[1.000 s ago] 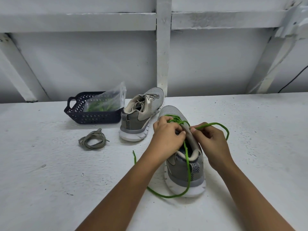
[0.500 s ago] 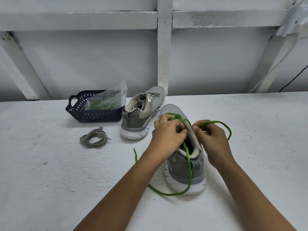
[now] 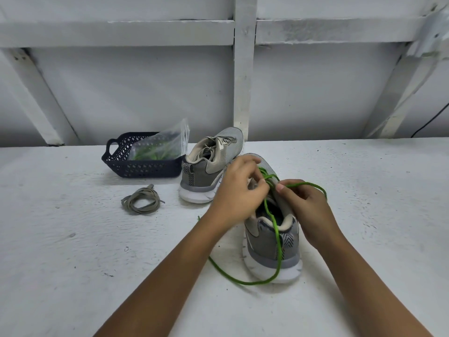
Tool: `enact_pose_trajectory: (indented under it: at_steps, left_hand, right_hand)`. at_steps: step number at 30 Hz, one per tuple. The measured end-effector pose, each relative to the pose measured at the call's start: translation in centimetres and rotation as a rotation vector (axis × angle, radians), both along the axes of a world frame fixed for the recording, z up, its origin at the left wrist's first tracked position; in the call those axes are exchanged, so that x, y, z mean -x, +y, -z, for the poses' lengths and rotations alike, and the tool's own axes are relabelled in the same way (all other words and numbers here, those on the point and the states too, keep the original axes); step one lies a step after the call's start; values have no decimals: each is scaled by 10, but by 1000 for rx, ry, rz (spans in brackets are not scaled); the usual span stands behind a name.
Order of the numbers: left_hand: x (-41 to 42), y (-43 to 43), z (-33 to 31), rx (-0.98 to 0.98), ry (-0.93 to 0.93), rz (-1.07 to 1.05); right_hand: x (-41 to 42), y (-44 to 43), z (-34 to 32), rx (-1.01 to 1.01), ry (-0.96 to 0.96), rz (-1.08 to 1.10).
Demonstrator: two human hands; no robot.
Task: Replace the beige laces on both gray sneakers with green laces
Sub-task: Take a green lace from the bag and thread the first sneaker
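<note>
**Lacing under way on near sneaker (image 3: 272, 242)**

Both hands meet over the upper eyelets of the near sneaker, which stands on the white table (image 3: 73, 239) with its heel toward the person and its toe pointing away.

The left hand (image 3: 235, 193) has its fingers curled round the sneaker's left eyelet edge, and its thumb tip touches the green lace (image 3: 275, 229). The right hand (image 3: 306, 205) pinches that lace between thumb and forefinger just beside the tongue. From this pinch a loop of lace arcs out to the right and passes behind the hand.

The green lace is threaded through the front eyelets, where a few crossings show between the two hands. One long strand runs back from them across the shoe opening and over the heel. It curves on the table in front of the sole and passes under the left forearm, and its tip shows again on the table left of that wrist.

The far sneaker (image 3: 209, 166) stands just behind and left of the near one, heel also toward the person, and it is laced in beige.

A loose beige lace (image 3: 141, 201) lies coiled on the table left of the far sneaker. Behind the coil sits a dark openwork basket (image 3: 143, 167), just beside the far sneaker. A clear bag (image 3: 165, 144) with green strands inside stands in it.
</note>
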State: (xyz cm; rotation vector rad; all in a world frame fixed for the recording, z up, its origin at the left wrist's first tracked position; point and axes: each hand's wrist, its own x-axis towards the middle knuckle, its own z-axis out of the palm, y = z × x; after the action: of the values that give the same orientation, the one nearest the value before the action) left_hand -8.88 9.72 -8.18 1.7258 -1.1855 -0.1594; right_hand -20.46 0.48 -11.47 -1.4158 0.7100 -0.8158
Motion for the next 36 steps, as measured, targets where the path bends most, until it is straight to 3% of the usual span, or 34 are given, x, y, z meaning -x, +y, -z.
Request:
enact_pose_trajectory:
  at_steps: [5,8,11,13,15,19,24,27,32,36]
  left_hand:
    - [-30,23,-26,339,878,311]
    - [-56,41,-34,317,1015,307]
    - [-83,66,-42,-80,907,379]
    - [-89,79,-49,-507,586,394]
    - [-82,75,-57,-725,249,348]
    - [-42,36,-61,-493,-264,206]
    - [-1,-9,-27,-568,-648,46]
    - [-2,-10,-19,-491,-587,37]
    - [-21,24,-44,-421,-91,482]
    - [-36,54,-62,-379,138,678]
  right_hand:
    - [0,0,1,-12,-15,15]
    - [-1,-1,1,-40,-30,9]
    - [-1,-3,2,-47,-20,2]
    - [-1,-4,3,-62,-23,6]
    - [-1,-4,4,-61,-31,4]
    - [0,-2,3,-59,-34,-6]
    - [2,-3,3,-48,-39,-19]
    - [2,-2,2,-48,-47,-22]
    - [1,-1,0,-57,-60,-10]
    - [0,-2,2,-42,-34,1]
